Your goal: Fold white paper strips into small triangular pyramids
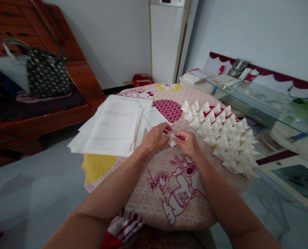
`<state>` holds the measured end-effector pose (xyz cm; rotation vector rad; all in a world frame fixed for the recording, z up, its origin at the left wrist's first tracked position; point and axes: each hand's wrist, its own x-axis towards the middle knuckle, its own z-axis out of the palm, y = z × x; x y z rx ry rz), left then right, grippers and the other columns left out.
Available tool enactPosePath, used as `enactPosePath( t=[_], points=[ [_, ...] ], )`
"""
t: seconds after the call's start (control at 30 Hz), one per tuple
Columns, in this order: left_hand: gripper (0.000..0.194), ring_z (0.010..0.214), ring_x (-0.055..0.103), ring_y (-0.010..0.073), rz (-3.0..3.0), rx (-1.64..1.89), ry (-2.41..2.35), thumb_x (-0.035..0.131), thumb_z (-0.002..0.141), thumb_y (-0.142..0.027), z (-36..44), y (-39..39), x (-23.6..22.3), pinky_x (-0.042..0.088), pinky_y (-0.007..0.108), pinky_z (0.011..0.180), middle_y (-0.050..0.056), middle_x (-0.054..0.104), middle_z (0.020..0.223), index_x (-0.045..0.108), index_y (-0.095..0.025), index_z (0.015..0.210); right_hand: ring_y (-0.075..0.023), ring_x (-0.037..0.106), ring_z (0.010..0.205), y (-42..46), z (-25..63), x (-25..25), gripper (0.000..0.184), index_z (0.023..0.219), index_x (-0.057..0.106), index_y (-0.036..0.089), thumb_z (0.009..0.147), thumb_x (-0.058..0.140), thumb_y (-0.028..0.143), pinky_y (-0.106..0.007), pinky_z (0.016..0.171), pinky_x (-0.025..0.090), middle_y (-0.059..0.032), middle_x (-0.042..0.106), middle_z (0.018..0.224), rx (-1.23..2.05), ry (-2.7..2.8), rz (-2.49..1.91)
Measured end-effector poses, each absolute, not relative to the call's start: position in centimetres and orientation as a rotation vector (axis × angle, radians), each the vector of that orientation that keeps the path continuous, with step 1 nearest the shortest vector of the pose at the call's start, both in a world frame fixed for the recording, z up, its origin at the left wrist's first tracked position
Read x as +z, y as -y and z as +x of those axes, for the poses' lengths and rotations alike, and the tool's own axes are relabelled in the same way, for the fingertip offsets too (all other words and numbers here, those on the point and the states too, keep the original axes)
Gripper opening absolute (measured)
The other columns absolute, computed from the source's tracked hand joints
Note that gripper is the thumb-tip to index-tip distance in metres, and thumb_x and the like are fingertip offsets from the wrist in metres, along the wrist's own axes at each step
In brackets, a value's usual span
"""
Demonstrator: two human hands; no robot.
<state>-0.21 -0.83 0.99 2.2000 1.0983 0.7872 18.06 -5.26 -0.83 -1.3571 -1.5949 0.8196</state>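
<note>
A small folded piece of white paper is between my two hands, low over the cloth-covered table. My right hand pinches its right side between thumb and fingers. On its left side is my left hand, fingers curled and thumb close to the paper; whether it grips the paper is hard to see. Just beyond my left hand lies a loose printed sheet. To the left rests a thick stack of printed sheets. Rows of pointed folded-paper pieces stand together on the right.
A patterned pink cloth covers the round table. Beyond its right edge is a glass-topped stand with cups and papers. A wooden bench holding a dotted bag stands on the left. A tall white appliance is behind.
</note>
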Motion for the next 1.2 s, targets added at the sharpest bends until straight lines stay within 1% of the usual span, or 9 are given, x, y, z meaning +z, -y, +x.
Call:
enactPosePath(
  t=[0.13, 0.23, 0.33, 0.4, 0.57, 0.73, 0.87, 1.07, 1.2],
  points=[
    [0.018, 0.090, 0.070, 0.0184, 2.235, 0.816, -1.012, 0.062, 0.076, -0.013, -0.2, 1.0, 1.2, 0.053, 0.029, 0.083, 0.004, 0.073, 0.096, 0.068, -0.017, 0.092, -0.0168, 0.064, 0.059, 5.3, 18.0, -1.0, 0.013, 0.078, 0.071, 0.021, 0.075, 0.073, 0.033, -0.027, 0.055, 0.051, -0.0005, 0.070, 0.067, 0.997, 1.487, -1.314],
    [0.012, 0.080, 0.067, 0.0172, 2.283, 0.761, -1.061, 0.064, 0.077, -0.015, -0.1, 0.9, 1.0, 0.051, 0.028, 0.077, 0.003, 0.073, 0.086, 0.071, -0.016, 0.088, -0.0166, 0.063, 0.057, 5.3, 17.9, -1.1, 0.014, 0.077, 0.070, 0.020, 0.075, 0.073, 0.034, -0.027, 0.054, 0.051, -0.0003, 0.069, 0.064, 1.006, 1.480, -1.308],
    [0.012, 0.068, 0.062, 0.0141, 2.282, 0.713, -1.088, 0.064, 0.079, -0.015, -0.1, 0.9, 0.7, 0.047, 0.025, 0.068, 0.003, 0.071, 0.077, 0.072, -0.014, 0.087, -0.0156, 0.060, 0.055, 5.4, 17.9, -1.0, 0.017, 0.078, 0.071, 0.020, 0.077, 0.072, 0.036, -0.026, 0.051, 0.047, -0.0004, 0.067, 0.063, 0.906, 1.526, -1.341],
    [0.010, 0.063, 0.058, 0.0121, 2.267, 0.711, -1.075, 0.063, 0.080, -0.014, 0.0, 0.9, 0.6, 0.044, 0.024, 0.064, 0.001, 0.069, 0.071, 0.073, -0.014, 0.084, -0.0158, 0.059, 0.057, 5.4, 17.9, -0.8, 0.017, 0.078, 0.071, 0.019, 0.079, 0.071, 0.036, -0.027, 0.053, 0.046, -0.0017, 0.068, 0.066, 0.781, 1.588, -1.343],
    [0.009, 0.057, 0.051, 0.0089, 2.210, 0.723, -1.036, 0.064, 0.078, -0.012, 0.1, 1.0, 0.7, 0.038, 0.021, 0.059, -0.003, 0.062, 0.060, 0.073, -0.013, 0.078, -0.0200, 0.064, 0.076, 5.3, 17.8, -0.5, 0.009, 0.077, 0.068, 0.020, 0.082, 0.064, 0.026, -0.031, 0.069, 0.049, -0.0066, 0.070, 0.080, 0.467, 1.766, -1.255],
    [0.010, 0.058, 0.051, 0.0088, 2.176, 0.722, -1.025, 0.064, 0.077, -0.014, 0.1, 1.0, 0.8, 0.036, 0.022, 0.059, -0.002, 0.061, 0.061, 0.074, -0.013, 0.076, -0.0199, 0.062, 0.076, 5.3, 17.7, -0.9, 0.007, 0.077, 0.062, 0.021, 0.082, 0.058, 0.020, -0.032, 0.071, 0.048, -0.0062, 0.067, 0.080, 0.305, 1.872, -1.244],
    [0.013, 0.061, 0.052, 0.0104, 2.190, 0.694, -0.996, 0.060, 0.073, -0.011, 0.2, 1.0, 1.0, 0.038, 0.024, 0.062, -0.001, 0.063, 0.065, 0.073, -0.014, 0.075, -0.0199, 0.061, 0.078, 5.4, 17.5, -1.2, 0.009, 0.075, 0.059, 0.022, 0.079, 0.056, 0.015, -0.031, 0.073, 0.048, -0.0055, 0.066, 0.080, 0.239, 1.903, -1.245],
    [0.012, 0.068, 0.055, 0.0129, 2.226, 0.711, -0.970, 0.056, 0.066, -0.009, 0.1, 0.9, 0.6, 0.041, 0.026, 0.067, 0.000, 0.064, 0.070, 0.066, -0.015, 0.069, -0.0201, 0.062, 0.076, 5.4, 17.4, -0.8, 0.011, 0.068, 0.057, 0.023, 0.071, 0.055, 0.012, -0.032, 0.074, 0.050, -0.0047, 0.067, 0.076, 0.278, 1.826, -1.223],
    [0.012, 0.069, 0.058, 0.0146, 2.244, 0.739, -1.001, 0.057, 0.066, -0.010, -0.2, 0.7, 0.5, 0.043, 0.027, 0.068, 0.000, 0.065, 0.072, 0.065, -0.016, 0.071, -0.0198, 0.063, 0.073, 5.5, 17.6, -0.2, 0.008, 0.068, 0.061, 0.023, 0.071, 0.058, 0.015, -0.032, 0.073, 0.052, -0.0029, 0.068, 0.073, 0.452, 1.691, -1.329]
  ],
)
